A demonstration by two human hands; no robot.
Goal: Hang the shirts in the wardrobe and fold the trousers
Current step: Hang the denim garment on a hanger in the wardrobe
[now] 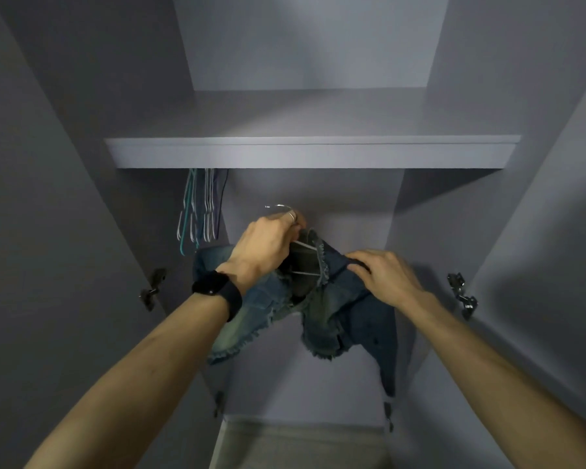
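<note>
A frayed denim shirt (318,313) hangs in mid-air inside the open wardrobe (318,194), just toward 6 o'clock from the middle of the view, its hem dangling free. The left hand (268,245), with a ring (291,216) on one finger and a dark watch (217,292) at the wrist, has its grip curled round the neck of a wire hanger (303,246) that sits inside the collar; the hook pokes out at the hand's 12 o'clock. At 3 o'clock from it, the right hand (383,275) has its grip pinching the denim at the shoulder. A bunch of empty hangers (200,211) hangs at the shirt's 10 o'clock, under the shelf (312,154) at 12 o'clock. Door hinges (153,289) show at 9 and 3 o'clock.
</note>
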